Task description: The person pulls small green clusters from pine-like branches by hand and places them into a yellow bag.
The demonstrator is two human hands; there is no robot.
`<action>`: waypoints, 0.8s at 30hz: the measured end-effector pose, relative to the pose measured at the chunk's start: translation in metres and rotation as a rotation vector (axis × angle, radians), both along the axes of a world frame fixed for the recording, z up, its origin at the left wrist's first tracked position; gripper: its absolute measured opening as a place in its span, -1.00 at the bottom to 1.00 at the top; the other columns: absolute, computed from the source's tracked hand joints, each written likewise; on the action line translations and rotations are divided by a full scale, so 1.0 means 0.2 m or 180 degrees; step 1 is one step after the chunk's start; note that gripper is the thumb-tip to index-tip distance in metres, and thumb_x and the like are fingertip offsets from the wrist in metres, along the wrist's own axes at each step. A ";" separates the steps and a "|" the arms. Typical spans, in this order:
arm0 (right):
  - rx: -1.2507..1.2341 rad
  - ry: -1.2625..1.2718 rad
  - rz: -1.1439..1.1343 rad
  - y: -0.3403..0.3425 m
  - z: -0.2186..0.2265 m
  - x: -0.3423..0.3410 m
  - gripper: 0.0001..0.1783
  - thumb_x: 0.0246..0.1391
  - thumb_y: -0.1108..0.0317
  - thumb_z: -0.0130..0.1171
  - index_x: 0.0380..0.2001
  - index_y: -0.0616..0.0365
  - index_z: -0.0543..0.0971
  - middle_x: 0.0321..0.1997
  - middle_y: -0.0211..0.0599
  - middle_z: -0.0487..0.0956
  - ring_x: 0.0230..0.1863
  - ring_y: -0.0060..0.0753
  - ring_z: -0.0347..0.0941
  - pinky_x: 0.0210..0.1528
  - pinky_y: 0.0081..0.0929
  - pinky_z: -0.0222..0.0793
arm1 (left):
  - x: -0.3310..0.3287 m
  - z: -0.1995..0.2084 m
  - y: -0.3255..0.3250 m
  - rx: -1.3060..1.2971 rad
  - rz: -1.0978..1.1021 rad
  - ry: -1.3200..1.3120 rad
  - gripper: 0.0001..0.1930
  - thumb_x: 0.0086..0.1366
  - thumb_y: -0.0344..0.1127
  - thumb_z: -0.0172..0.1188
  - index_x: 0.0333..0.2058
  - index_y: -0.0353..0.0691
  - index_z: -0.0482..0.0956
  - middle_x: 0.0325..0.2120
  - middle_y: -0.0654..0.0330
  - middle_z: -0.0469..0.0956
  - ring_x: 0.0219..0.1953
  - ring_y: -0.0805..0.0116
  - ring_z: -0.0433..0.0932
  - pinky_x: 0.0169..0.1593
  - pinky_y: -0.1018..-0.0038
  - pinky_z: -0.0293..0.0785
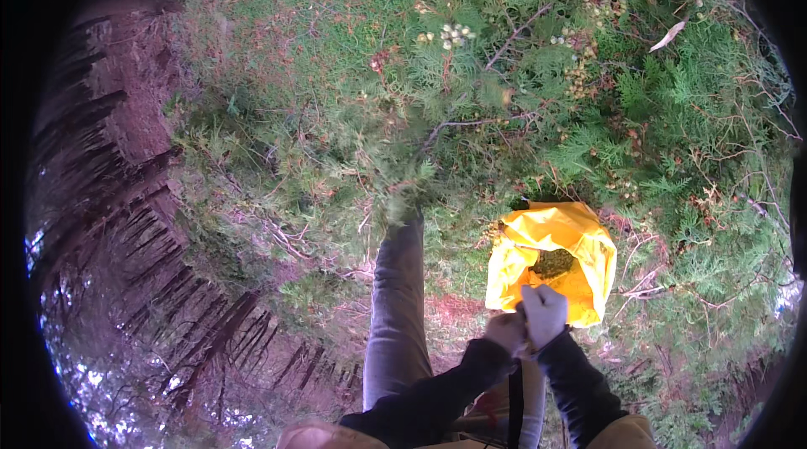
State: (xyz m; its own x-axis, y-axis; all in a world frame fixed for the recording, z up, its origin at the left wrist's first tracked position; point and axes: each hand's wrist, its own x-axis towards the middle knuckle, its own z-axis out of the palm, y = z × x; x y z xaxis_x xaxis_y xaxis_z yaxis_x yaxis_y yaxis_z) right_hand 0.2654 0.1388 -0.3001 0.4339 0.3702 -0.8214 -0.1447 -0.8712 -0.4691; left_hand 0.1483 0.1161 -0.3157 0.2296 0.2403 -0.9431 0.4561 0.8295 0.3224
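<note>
My left hand [506, 332] and my right hand [546, 313] are together at the near rim of a yellow bag [595, 257]. Both are closed, the fingers curled in toward each other. A dark sliver shows between them, too small to name. The bag's mouth gapes upward, and a heap of small greenish-brown bits [553, 262] lies inside. My right hand overlaps the bag's near edge; whether it grips the plastic I cannot tell.
Cut-looking conifer greenery [664, 129] with pale round cones [456, 34] spreads beyond and right of the bag. A thin bare branch [471, 123] crosses it. My trousered leg [397, 306] stands left of the bag. Tree trunks [214, 340] rise at the left.
</note>
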 end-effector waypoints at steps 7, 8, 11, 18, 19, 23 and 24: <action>-0.0452 -0.0641 0.2229 -0.43 -0.68 0.11 -0.37 -0.04 -0.12 0.11 0.01 0.06 0.41 0.02 0.05 0.41 0.08 -0.04 0.34 0.11 -0.05 0.18 | -0.17 -0.42 0.22 0.2279 -0.0575 0.1291 -0.69 0.08 -0.19 0.27 -0.21 -0.12 0.47 -0.34 0.13 0.54 -0.36 0.15 0.55 -0.30 0.30 0.49; 0.0127 0.0016 0.1539 -0.39 -0.76 0.04 -0.40 -0.02 -0.11 0.11 -0.04 0.12 0.45 -0.09 0.04 0.50 0.00 -0.07 0.42 0.07 -0.20 0.27 | -0.33 -0.49 0.43 0.3204 -0.1448 0.2306 -0.69 0.05 -0.17 0.29 -0.25 -0.12 0.48 -0.39 0.16 0.52 -0.42 0.22 0.53 -0.34 0.28 0.48; 0.0312 0.0465 0.1370 -0.12 -0.96 -0.29 -0.40 -0.04 -0.06 0.17 -0.11 0.26 0.47 -0.23 0.01 0.56 -0.12 -0.09 0.49 -0.05 -0.35 0.37 | -0.75 -0.71 1.08 0.2858 0.0323 0.3125 -0.37 0.04 -0.04 0.29 -0.01 -0.35 0.39 -0.09 -0.06 0.47 -0.14 0.10 0.52 -0.09 0.34 0.45; 0.1416 0.0028 0.3599 0.60 -1.06 -0.94 -0.35 -0.09 0.06 0.19 0.03 0.21 0.36 -0.25 -0.06 0.56 -0.09 -0.14 0.45 0.14 -0.05 0.17 | -0.76 -1.20 1.72 0.0071 0.1547 0.0686 -0.69 0.17 -0.20 0.06 -0.20 -0.30 0.41 -0.45 0.13 0.35 -0.44 0.22 0.41 -0.26 0.38 0.45; 0.1286 0.0145 0.3963 0.63 -1.04 -0.99 -0.40 -0.05 0.13 0.12 0.05 0.22 0.36 -0.30 -0.05 0.56 -0.16 -0.13 0.47 0.09 -0.03 0.20 | -0.72 -1.20 1.69 -0.0112 0.1709 0.0517 -0.73 0.19 -0.23 0.03 -0.23 -0.29 0.41 -0.50 0.16 0.33 -0.48 0.24 0.40 -0.28 0.39 0.45; 0.1081 -0.0150 0.5307 0.60 -0.85 -1.02 -0.74 -0.02 0.30 0.03 -0.28 0.21 0.52 -0.50 -0.21 0.55 -0.52 -0.20 0.51 -0.58 -0.11 0.39 | -0.68 -1.00 1.40 -0.0371 0.2335 0.0328 -0.83 0.26 -0.32 -0.11 -0.33 -0.27 0.42 -0.70 0.26 0.27 -0.65 0.31 0.33 -0.38 0.41 0.45; 0.0732 0.0549 0.4636 0.52 -0.78 -0.94 -0.76 0.01 0.30 0.02 -0.28 0.20 0.49 -0.54 -0.18 0.54 -0.58 -0.21 0.51 -0.61 -0.12 0.38 | -0.68 -0.89 1.28 -0.0588 0.2425 0.0312 -0.79 0.28 -0.27 -0.09 -0.31 -0.29 0.42 -0.69 0.26 0.29 -0.65 0.38 0.33 -0.41 0.45 0.46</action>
State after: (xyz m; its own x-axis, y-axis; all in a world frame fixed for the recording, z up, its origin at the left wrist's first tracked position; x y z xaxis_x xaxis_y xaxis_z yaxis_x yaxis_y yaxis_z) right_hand 0.0780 0.2425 -0.4559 -0.5181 0.5090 -0.6874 0.7021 -0.2060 -0.6816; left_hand 0.0130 0.3716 -0.4933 -0.0214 0.1354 -0.9906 -0.2400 0.9611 0.1366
